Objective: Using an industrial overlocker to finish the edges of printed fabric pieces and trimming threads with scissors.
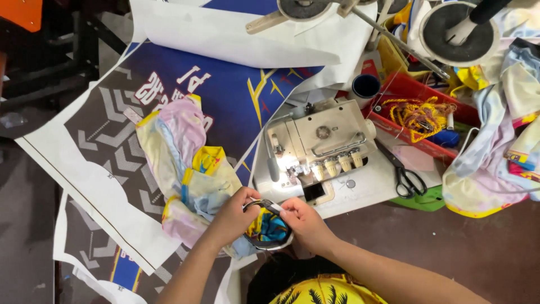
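My left hand (235, 215) and my right hand (304, 223) both pinch a narrow dark band of fabric (269, 243) that loops between them, just in front of a cream sewing machine (315, 147). A pastel multicoloured garment (183, 163) with yellow trim lies bunched to the left of my left hand and runs under it. The band's upper end sits between my fingertips near the machine's needle area.
Black scissors (406, 178) lie right of the machine. A red tray (419, 107) holds tangled yellow thread. Printed blue and grey paper sheets (129, 141) cover the left side. More pastel fabric (495, 152) is piled at right. Thread stands (458, 31) sit at top.
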